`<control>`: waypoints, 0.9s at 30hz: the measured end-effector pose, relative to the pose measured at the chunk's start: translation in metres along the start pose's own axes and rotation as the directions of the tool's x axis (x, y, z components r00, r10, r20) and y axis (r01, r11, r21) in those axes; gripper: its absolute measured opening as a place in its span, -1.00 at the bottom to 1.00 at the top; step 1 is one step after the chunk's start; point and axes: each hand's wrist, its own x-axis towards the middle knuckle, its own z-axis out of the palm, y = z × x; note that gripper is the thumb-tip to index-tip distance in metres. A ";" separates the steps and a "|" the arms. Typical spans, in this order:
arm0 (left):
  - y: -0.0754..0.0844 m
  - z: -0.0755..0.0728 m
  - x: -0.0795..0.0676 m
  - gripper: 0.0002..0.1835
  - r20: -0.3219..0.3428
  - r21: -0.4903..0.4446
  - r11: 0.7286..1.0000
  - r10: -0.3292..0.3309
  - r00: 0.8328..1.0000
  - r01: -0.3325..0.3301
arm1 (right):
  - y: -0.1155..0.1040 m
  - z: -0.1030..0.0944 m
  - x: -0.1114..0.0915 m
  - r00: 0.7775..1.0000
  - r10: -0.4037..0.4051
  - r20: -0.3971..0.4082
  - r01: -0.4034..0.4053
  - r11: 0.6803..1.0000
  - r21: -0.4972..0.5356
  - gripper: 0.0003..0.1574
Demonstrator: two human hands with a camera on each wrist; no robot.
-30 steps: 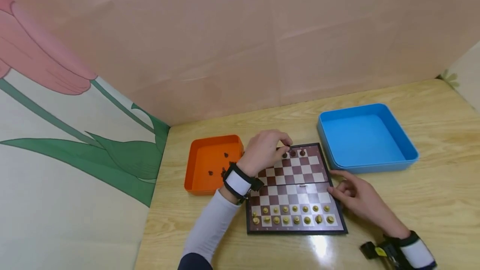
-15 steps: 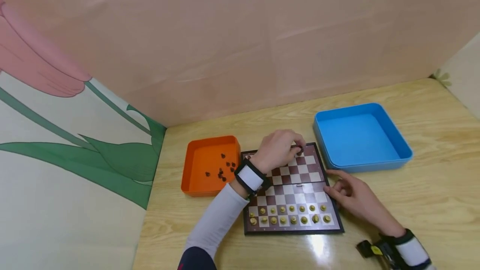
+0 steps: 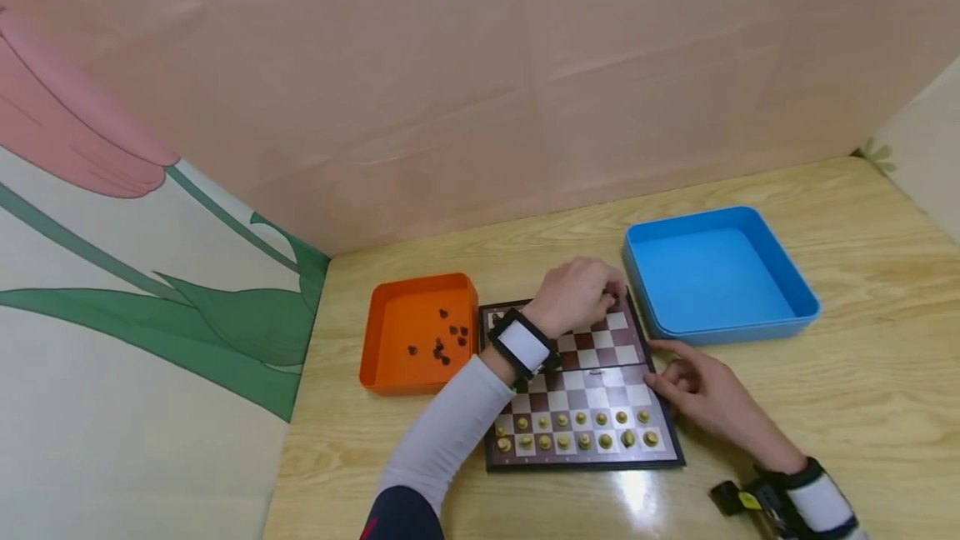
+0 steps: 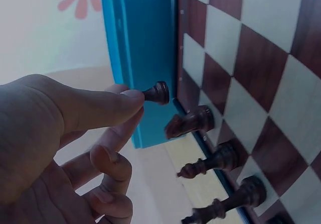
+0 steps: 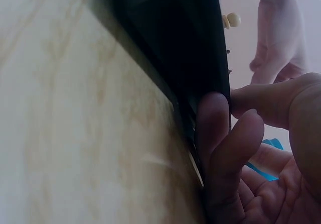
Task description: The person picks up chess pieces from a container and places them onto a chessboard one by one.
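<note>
My left hand [image 3: 573, 294] is over the far right corner of the magnetic-looking chessboard [image 3: 597, 379]. In the left wrist view its thumb and forefinger pinch a dark chess piece [image 4: 159, 92], base toward the board; the fingers hide its top. Beside it on the far row stand a dark knight [image 4: 193, 122], a dark bishop [image 4: 213, 162] and a taller dark piece [image 4: 233, 201]. At the board's right edge, my right hand [image 3: 708, 398] grips the rim between thumb and fingers. Two rows of gold-coloured chess pieces [image 3: 584, 441] line the near side.
Left of the board stands an orange tray [image 3: 390, 357] with several dark chess pieces [image 3: 438, 350] lying in it. A blue tray [image 3: 720, 273] sits to the right, close to the board's far corner. Behind the wooden table [image 3: 570, 507] rises a wall.
My left hand has moved right along the far row to the corner, from over pieces standing there. The right hand has stayed at the board's edge. The view has shifted slightly.
</note>
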 end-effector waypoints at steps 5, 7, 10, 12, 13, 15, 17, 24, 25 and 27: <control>-0.001 0.006 0.003 -0.77 0.007 0.042 0.999 -0.011 1.000 0.010 | -0.001 0.001 0.001 1.000 0.008 0.007 -0.008 1.000 -0.003 -0.20; -0.001 0.008 0.004 -0.77 0.007 0.061 0.998 -0.024 1.000 0.023 | -0.001 0.002 0.001 1.000 0.006 0.005 -0.006 1.000 -0.007 -0.20; -0.002 0.010 0.005 -0.79 0.013 0.083 0.996 -0.043 0.999 0.042 | -0.002 0.002 0.001 1.000 0.001 0.003 -0.001 1.000 -0.012 -0.20; -0.002 0.011 0.006 -0.81 0.016 0.097 0.994 -0.053 0.998 0.051 | -0.002 0.002 0.001 1.000 0.000 0.002 0.000 1.000 -0.014 -0.20; -0.002 0.011 0.007 -0.82 0.017 0.102 0.993 -0.057 0.998 0.055 | -0.002 0.002 0.001 1.000 0.000 0.000 0.000 1.000 -0.014 -0.20; -0.002 0.012 0.007 -0.83 0.018 0.112 0.992 -0.061 0.998 0.058 | -0.002 0.002 0.001 1.000 -0.003 -0.004 0.003 1.000 -0.017 -0.21; -0.002 0.012 0.008 -0.83 0.018 0.116 0.991 -0.062 0.998 0.060 | -0.002 0.002 0.001 1.000 -0.010 -0.006 0.010 1.000 -0.021 -0.21; -0.001 0.012 0.008 -0.83 0.023 0.105 0.994 -0.043 0.999 0.040 | -0.001 0.002 0.001 1.000 0.011 -0.005 -0.011 1.000 -0.015 -0.22; -0.001 0.011 0.007 -0.83 0.018 0.093 0.995 -0.036 0.999 0.034 | 0.000 0.001 0.001 1.000 0.011 -0.004 -0.011 1.000 -0.014 -0.22; -0.001 0.009 0.004 -0.82 0.003 0.066 0.998 -0.023 1.000 0.023 | 0.000 0.002 0.001 1.000 0.012 -0.004 -0.012 1.000 -0.012 -0.22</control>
